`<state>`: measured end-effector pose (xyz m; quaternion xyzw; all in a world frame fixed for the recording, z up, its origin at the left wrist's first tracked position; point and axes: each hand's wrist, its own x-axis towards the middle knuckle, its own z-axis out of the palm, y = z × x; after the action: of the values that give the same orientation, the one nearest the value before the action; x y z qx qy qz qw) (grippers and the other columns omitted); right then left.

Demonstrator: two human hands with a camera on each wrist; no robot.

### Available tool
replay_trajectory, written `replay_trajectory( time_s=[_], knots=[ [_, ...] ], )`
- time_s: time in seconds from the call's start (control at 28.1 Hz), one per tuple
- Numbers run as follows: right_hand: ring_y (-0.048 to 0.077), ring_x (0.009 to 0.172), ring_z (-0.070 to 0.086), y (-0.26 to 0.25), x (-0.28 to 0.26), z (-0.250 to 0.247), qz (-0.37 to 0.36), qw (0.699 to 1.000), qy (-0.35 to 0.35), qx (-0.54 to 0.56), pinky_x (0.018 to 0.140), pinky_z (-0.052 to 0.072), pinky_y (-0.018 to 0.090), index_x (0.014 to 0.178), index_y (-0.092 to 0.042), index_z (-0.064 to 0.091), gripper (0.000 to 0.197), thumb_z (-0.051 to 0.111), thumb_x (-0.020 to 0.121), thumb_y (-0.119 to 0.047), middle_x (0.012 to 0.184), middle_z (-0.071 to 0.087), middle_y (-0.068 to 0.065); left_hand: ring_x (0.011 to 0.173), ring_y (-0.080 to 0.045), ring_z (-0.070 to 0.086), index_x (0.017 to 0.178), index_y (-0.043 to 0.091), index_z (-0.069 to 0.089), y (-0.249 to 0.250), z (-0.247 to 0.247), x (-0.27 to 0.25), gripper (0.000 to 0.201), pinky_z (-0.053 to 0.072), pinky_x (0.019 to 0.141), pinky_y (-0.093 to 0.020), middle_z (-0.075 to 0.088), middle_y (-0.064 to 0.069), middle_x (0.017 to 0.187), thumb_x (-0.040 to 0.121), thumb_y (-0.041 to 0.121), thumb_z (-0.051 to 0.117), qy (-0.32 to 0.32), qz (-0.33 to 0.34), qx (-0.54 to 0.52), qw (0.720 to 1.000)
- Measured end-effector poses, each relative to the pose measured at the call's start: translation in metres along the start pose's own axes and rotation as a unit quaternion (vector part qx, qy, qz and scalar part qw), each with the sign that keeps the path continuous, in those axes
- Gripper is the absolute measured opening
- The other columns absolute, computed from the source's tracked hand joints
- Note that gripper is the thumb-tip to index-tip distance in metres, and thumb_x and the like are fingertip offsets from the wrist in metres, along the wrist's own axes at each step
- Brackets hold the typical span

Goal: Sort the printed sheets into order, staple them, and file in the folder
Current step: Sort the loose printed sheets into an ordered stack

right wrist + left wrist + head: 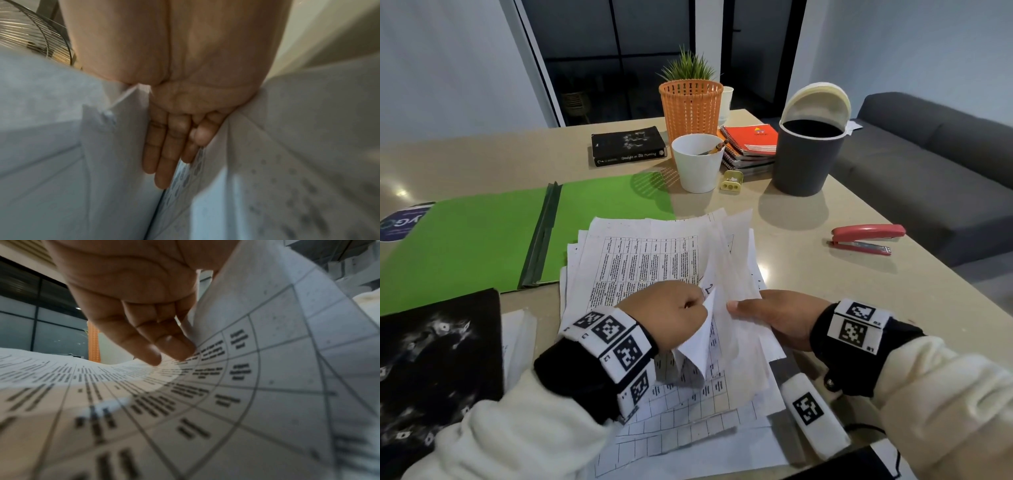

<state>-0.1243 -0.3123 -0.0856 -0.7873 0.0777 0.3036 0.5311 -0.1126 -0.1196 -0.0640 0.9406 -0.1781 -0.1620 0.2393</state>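
While both hands work at the loose pile of printed sheets (640, 260) at 6 o'clock on the desk (808, 212), much of that pile lies hidden under wrists and sleeves. The left hand (671, 315) has its grip pinched together on the corner of a lifted sheet (726, 260) marked with a handwritten 2; in the left wrist view the fingers (164, 344) curl down toward the printed table, whose text is too blurred to read. The right hand (774, 318) has slid under the raised sheets, thumb on top; the right wrist view shows its fingers (162, 154) fairly straight between layers of paper, so the grip looks lightly clamped on those sheets.

An open green folder (482, 236) lies at 10 o'clock, its near right corner covered by the pile. A dark book (431, 370) at 8 o'clock is cut off by the picture's edge.

The red stapler (866, 238) sits alone at 2 o'clock, near the desk's right edge, with bare surface between it and the sheets. At 12 o'clock stand a white cup (698, 161) with pencils, an orange basket (690, 106), spiral notebooks (751, 140), a yellow sharpener (731, 180) and a grey bin (808, 154) with its lid tipped up.
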Motion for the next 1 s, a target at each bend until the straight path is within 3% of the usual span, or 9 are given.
replay_trajectory(
  time_s=[0.07, 0.25, 0.43, 0.5, 0.61, 0.68, 0.82, 0.89, 1.0],
  knots=[
    [0.021, 0.095, 0.070, 0.001, 0.001, 0.000, -0.003, 1.000, -0.003, 0.004, 0.098, 0.048, 0.036, 0.110, -0.016, 0.066, 0.031, 0.061, 0.087, -0.037, 0.101, 0.074, 0.003, 0.059, -0.011, 0.044, 0.062, 0.021, 0.046, -0.005, -0.004, 0.001, 0.026, 0.037, 0.060, -0.026, 0.046, 0.007, 0.061, 0.087, 0.021, 0.048, 0.014, -0.012, -0.026, 0.999],
    [0.017, 0.098, 0.068, 0.001, 0.002, -0.001, -0.008, 1.000, 0.005, -0.028, 0.100, 0.045, 0.034, 0.114, -0.021, 0.065, 0.048, 0.063, 0.080, -0.054, 0.105, 0.073, -0.003, 0.054, -0.008, 0.039, 0.061, 0.023, 0.044, -0.019, -0.018, -0.005, 0.028, 0.034, 0.055, -0.024, 0.045, 0.008, 0.058, 0.086, 0.018, 0.056, 0.042, 0.003, -0.038, 0.998],
    [-0.003, 0.076, 0.066, 0.003, 0.002, -0.005, -0.007, 0.999, -0.010, -0.039, 0.062, 0.048, 0.006, 0.099, -0.028, 0.063, 0.018, 0.055, 0.090, -0.042, 0.089, 0.070, -0.015, 0.052, -0.007, 0.033, 0.082, 0.030, 0.047, -0.033, -0.022, -0.019, 0.016, 0.033, 0.057, -0.027, 0.043, 0.007, 0.062, 0.085, 0.020, 0.059, 0.017, 0.036, -0.020, 0.999],
    [-0.006, 0.076, 0.063, 0.002, 0.000, -0.005, -0.008, 0.998, 0.000, -0.065, 0.061, 0.044, 0.006, 0.099, -0.031, 0.061, 0.020, 0.054, 0.089, -0.046, 0.087, 0.067, -0.019, 0.054, -0.008, 0.037, 0.091, 0.038, 0.051, -0.032, -0.022, -0.021, 0.022, 0.034, 0.057, -0.026, 0.045, 0.008, 0.061, 0.086, 0.017, 0.054, 0.000, 0.041, -0.030, 0.999],
    [-0.003, 0.083, 0.061, 0.000, -0.003, -0.003, -0.005, 0.995, 0.017, -0.103, 0.070, 0.042, 0.010, 0.103, -0.030, 0.062, 0.031, 0.052, 0.087, -0.055, 0.093, 0.066, -0.017, 0.062, -0.002, 0.051, 0.079, 0.038, 0.061, -0.026, -0.020, -0.020, 0.026, 0.040, 0.062, -0.018, 0.060, 0.016, 0.072, 0.089, 0.017, 0.050, -0.008, 0.029, -0.032, 0.999],
    [0.004, 0.093, 0.061, 0.001, -0.003, -0.001, -0.013, 0.992, 0.024, -0.124, 0.079, 0.041, 0.017, 0.114, -0.026, 0.062, 0.045, 0.052, 0.085, -0.059, 0.106, 0.066, -0.011, 0.081, -0.002, 0.057, 0.078, 0.034, 0.062, -0.021, -0.016, -0.019, 0.013, 0.044, 0.075, -0.024, 0.062, 0.015, 0.085, 0.089, 0.036, 0.054, -0.004, 0.027, -0.023, 0.999],
    [0.009, 0.101, 0.062, -0.002, -0.004, 0.003, -0.025, 0.989, 0.013, -0.142, 0.086, 0.044, 0.022, 0.123, -0.027, 0.060, 0.055, 0.050, 0.083, -0.063, 0.115, 0.067, -0.007, 0.080, -0.008, 0.058, 0.076, 0.024, 0.058, -0.009, -0.010, -0.019, 0.063, 0.047, 0.076, -0.030, 0.061, 0.009, 0.084, 0.061, 0.084, 0.043, -0.036, 0.010, 0.014, 0.999],
    [0.008, 0.099, 0.061, -0.004, -0.005, 0.003, -0.033, 0.986, 0.012, -0.163, 0.081, 0.042, 0.019, 0.122, -0.029, 0.059, 0.053, 0.047, 0.084, -0.063, 0.113, 0.066, -0.009, 0.078, -0.013, 0.060, 0.070, 0.022, 0.052, -0.002, -0.005, -0.019, 0.075, 0.047, 0.073, -0.032, 0.061, 0.006, 0.081, 0.051, 0.093, 0.037, -0.048, 0.008, 0.049, 0.998],
    [0.005, 0.095, 0.059, -0.004, -0.006, 0.002, -0.036, 0.986, 0.004, -0.160, 0.071, 0.039, 0.012, 0.121, -0.030, 0.059, 0.045, 0.048, 0.088, -0.058, 0.112, 0.065, -0.009, 0.077, -0.013, 0.060, 0.070, 0.023, 0.051, 0.007, 0.003, -0.020, 0.076, 0.048, 0.069, -0.032, 0.062, 0.006, 0.085, 0.047, 0.092, 0.033, -0.054, 0.006, 0.110, 0.992]
  ],
)
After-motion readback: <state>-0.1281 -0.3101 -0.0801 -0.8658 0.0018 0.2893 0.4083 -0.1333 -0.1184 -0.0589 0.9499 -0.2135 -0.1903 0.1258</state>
